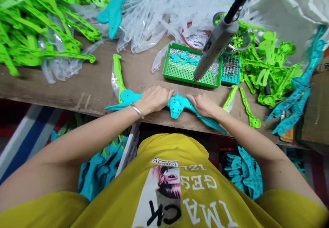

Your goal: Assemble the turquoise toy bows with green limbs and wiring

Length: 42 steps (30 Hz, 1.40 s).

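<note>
A long turquoise plastic piece [176, 106] lies along the table's front edge, with a slotted block at its middle and a wing-like part to each side. My left hand [156, 98], a metal bangle on its wrist, is closed on the piece left of the block. Right of the block, my right hand [203, 104] grips the other side, thumb and fingers pressed together. A green part with clear plastic [118, 75] stands out behind the left end. Near my right wrist lie a short green and clear piece [230, 98] and a green arm [249, 107].
A pen-shaped electric screwdriver [216, 46] hangs over a green tray [191, 79] of screws and turquoise bits. Beside it sits a small teal tray [231, 71]. Green parts [28, 26] pile up at left and right, clear plastic pieces [151, 19] behind. Turquoise parts [300, 91] hang at right.
</note>
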{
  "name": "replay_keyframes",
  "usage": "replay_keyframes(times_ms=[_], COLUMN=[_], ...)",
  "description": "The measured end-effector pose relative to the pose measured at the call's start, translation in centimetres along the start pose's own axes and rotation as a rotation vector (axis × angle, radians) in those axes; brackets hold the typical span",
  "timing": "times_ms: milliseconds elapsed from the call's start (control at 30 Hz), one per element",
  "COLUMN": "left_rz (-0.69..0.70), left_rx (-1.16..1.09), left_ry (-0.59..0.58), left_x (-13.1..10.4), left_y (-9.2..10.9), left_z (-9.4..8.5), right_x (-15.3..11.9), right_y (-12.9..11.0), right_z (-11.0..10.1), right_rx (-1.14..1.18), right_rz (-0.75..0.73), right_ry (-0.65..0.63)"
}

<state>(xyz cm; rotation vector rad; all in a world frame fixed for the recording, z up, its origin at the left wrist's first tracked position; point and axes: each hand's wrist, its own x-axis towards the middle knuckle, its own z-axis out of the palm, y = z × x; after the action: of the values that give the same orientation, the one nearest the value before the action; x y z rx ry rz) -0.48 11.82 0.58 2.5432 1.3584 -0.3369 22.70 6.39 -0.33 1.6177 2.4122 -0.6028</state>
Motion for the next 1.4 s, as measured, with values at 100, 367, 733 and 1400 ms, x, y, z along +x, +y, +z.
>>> replay_keyframes(times_ms=[100,367,733,1400], left_rz=[0.001,-0.03,0.269,0.23], left_rx=[0.001,-0.009,-0.154,-0.627], left_ry=[0.003,0.014,0.34,0.777], left_x=[-0.1,-0.1,-6.1,-8.4], left_y=[0.0,0.1,-0.2,3.9], left_z=[0.0,0.3,2.5,10.0], right_x=[0.2,0.0,-1.2,-0.3], right_y=[-0.4,-0.7,-1.4,-3.8], right_z=[0.6,-0.2,-0.5,2.9], right_rx=[-0.162,0.039,0.122,0.379], right_rz=[-0.015,0.069,0.165,-0.299], right_ry=[-0.054,-0.01,0.151,0.393])
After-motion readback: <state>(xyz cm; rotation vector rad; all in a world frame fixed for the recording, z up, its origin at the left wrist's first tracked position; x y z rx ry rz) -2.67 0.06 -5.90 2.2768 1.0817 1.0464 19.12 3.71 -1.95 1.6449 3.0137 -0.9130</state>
